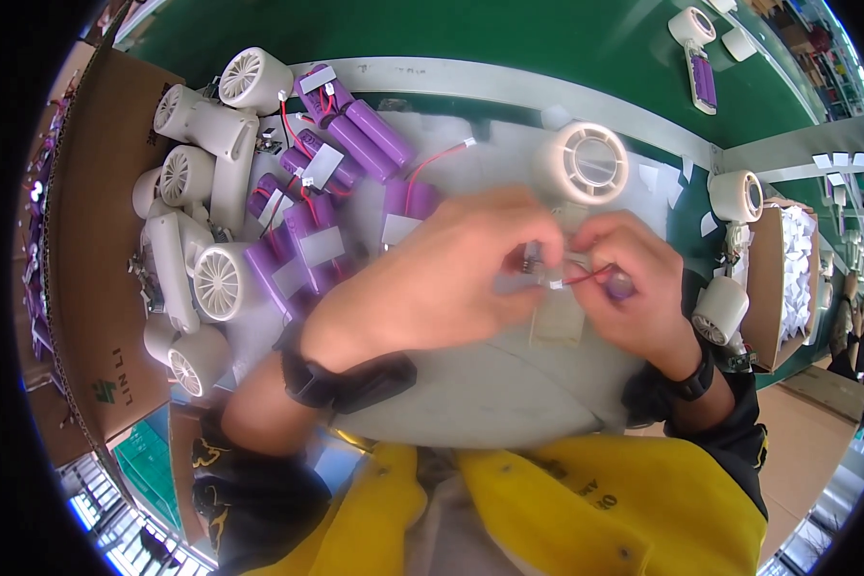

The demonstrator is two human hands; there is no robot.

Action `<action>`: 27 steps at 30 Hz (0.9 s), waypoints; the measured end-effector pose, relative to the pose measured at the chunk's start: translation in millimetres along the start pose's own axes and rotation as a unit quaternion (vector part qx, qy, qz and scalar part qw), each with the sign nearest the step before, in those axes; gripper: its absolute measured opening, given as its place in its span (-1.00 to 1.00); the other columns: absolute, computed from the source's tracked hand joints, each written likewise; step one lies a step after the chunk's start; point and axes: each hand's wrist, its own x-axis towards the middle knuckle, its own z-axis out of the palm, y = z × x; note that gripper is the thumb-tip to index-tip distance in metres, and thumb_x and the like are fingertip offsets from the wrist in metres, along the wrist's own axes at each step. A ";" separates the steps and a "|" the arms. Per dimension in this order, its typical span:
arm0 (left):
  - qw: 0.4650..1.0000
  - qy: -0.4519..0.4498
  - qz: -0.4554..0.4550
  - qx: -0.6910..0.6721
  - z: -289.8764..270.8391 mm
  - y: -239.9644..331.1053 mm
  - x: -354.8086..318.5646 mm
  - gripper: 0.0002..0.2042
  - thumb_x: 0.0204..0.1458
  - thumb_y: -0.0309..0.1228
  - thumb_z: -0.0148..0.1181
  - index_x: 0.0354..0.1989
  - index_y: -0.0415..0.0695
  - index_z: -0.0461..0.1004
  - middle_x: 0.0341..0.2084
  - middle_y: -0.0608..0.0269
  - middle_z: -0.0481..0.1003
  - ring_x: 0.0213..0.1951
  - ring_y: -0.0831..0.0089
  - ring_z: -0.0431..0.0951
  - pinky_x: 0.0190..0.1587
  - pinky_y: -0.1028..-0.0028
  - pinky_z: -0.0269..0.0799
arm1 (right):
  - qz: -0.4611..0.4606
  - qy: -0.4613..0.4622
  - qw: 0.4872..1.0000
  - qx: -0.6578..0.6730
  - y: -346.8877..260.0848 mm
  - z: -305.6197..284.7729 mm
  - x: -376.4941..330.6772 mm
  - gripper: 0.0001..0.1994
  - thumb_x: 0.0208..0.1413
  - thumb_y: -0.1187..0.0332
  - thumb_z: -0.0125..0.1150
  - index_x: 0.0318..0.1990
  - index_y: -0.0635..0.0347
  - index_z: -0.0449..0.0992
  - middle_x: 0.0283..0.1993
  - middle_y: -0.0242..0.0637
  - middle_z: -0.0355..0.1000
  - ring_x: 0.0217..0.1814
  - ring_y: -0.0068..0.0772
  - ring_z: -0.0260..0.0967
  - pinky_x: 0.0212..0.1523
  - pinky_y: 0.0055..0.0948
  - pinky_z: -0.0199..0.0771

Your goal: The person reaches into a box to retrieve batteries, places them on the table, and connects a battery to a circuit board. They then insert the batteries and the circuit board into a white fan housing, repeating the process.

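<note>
A white handheld fan (586, 163) lies in front of me, its round grille at the far end and its pale handle shell (557, 324) running toward me under my hands. My left hand (451, 269) is closed over the middle of the handle, thumb and finger pinched beside a small dark metallic part; what it grips is mostly hidden. My right hand (634, 288) is closed around thin red wires (586, 276) that end in a small white plug (556, 284) between the hands. A blurred, rounded purplish end (621, 283) shows among the right fingers.
Purple battery packs (317, 240) with wires lie to the left, beside several white fan bodies (221, 278) and a tall cardboard box (106, 250). At right are more fans (720, 309) and a box of white pieces (797, 269). A fan with purple cells (701, 77) lies far right.
</note>
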 end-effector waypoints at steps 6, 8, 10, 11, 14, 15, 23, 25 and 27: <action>0.996 0.030 -0.045 -0.065 2.7 -7.5 2.3 -0.71 -0.10 -0.75 0.23 -0.18 -0.21 0.50 -0.23 0.23 0.50 -0.22 0.45 0.52 -0.17 0.48 0.49 | -0.037 0.001 0.999 -0.014 1.3 3.1 2.3 -0.75 -0.22 0.65 0.33 -0.48 0.22 0.33 -0.23 -0.20 0.48 -0.39 -0.27 0.41 -0.42 -0.45 0.44; 0.993 0.031 -0.064 -0.097 3.4 -8.1 2.7 -0.72 -0.09 -0.75 0.23 -0.18 -0.23 0.51 -0.23 0.25 0.51 -0.18 0.50 0.53 -0.14 0.50 0.50 | -0.051 0.004 0.999 -0.017 1.7 3.7 1.7 -0.76 -0.23 0.65 0.32 -0.47 0.22 0.34 -0.24 -0.23 0.48 -0.40 -0.25 0.41 -0.46 -0.42 0.43; 0.994 0.023 -0.063 -0.091 1.5 -6.4 1.9 -0.73 -0.08 -0.75 0.24 -0.18 -0.23 0.51 -0.22 0.25 0.51 -0.17 0.50 0.54 -0.13 0.50 0.50 | -0.049 0.012 0.999 -0.009 2.4 4.6 -0.1 -0.76 -0.23 0.65 0.32 -0.47 0.21 0.35 -0.23 -0.23 0.48 -0.41 -0.27 0.40 -0.48 -0.43 0.42; 0.994 0.016 -0.063 -0.084 0.2 -5.3 1.3 -0.73 -0.08 -0.75 0.24 -0.18 -0.24 0.51 -0.22 0.25 0.52 -0.17 0.51 0.54 -0.12 0.50 0.51 | -0.048 0.016 0.999 -0.004 2.6 5.0 -0.8 -0.76 -0.23 0.65 0.33 -0.47 0.21 0.36 -0.23 -0.24 0.49 -0.41 -0.27 0.40 -0.49 -0.43 0.42; 0.994 0.005 -0.063 -0.084 -0.9 -3.8 1.4 -0.74 -0.08 -0.75 0.24 -0.18 -0.25 0.52 -0.21 0.25 0.52 -0.17 0.50 0.55 -0.11 0.50 0.52 | -0.079 0.021 0.996 -0.032 -0.9 2.5 0.7 -0.74 -0.21 0.66 0.36 -0.45 0.21 0.37 -0.21 -0.16 0.50 -0.38 -0.28 0.42 -0.40 -0.46 0.45; 0.994 0.004 -0.064 -0.089 -1.1 -3.3 1.6 -0.74 -0.08 -0.76 0.25 -0.19 -0.25 0.53 -0.22 0.24 0.52 -0.18 0.49 0.56 -0.11 0.49 0.53 | -0.095 0.023 0.994 -0.046 -1.6 1.9 1.1 -0.74 -0.20 0.67 0.38 -0.43 0.22 0.37 -0.20 -0.13 0.51 -0.37 -0.28 0.43 -0.36 -0.48 0.47; 0.992 0.012 -0.059 -0.110 2.3 -4.2 1.1 -0.72 -0.10 -0.78 0.28 -0.20 -0.24 0.53 -0.26 0.23 0.51 -0.19 0.43 0.58 -0.10 0.48 0.57 | -0.109 0.008 0.994 -0.029 0.8 4.8 1.0 -0.74 -0.21 0.68 0.39 -0.42 0.23 0.41 -0.22 -0.14 0.52 -0.37 -0.26 0.44 -0.39 -0.46 0.45; 0.993 0.013 -0.051 -0.105 1.9 -3.8 1.6 -0.72 -0.11 -0.79 0.28 -0.20 -0.24 0.53 -0.27 0.23 0.50 -0.19 0.43 0.58 -0.10 0.48 0.57 | -0.102 0.008 0.994 -0.025 1.5 4.8 1.5 -0.74 -0.22 0.68 0.39 -0.42 0.22 0.41 -0.22 -0.15 0.52 -0.36 -0.25 0.44 -0.39 -0.46 0.45; 0.994 0.016 -0.052 -0.092 1.0 -3.3 2.3 -0.73 -0.12 -0.78 0.29 -0.22 -0.23 0.54 -0.29 0.23 0.50 -0.21 0.44 0.57 -0.13 0.49 0.56 | -0.089 0.009 0.996 -0.016 1.9 4.8 1.9 -0.74 -0.22 0.67 0.40 -0.42 0.22 0.42 -0.23 -0.16 0.51 -0.36 -0.25 0.44 -0.40 -0.44 0.45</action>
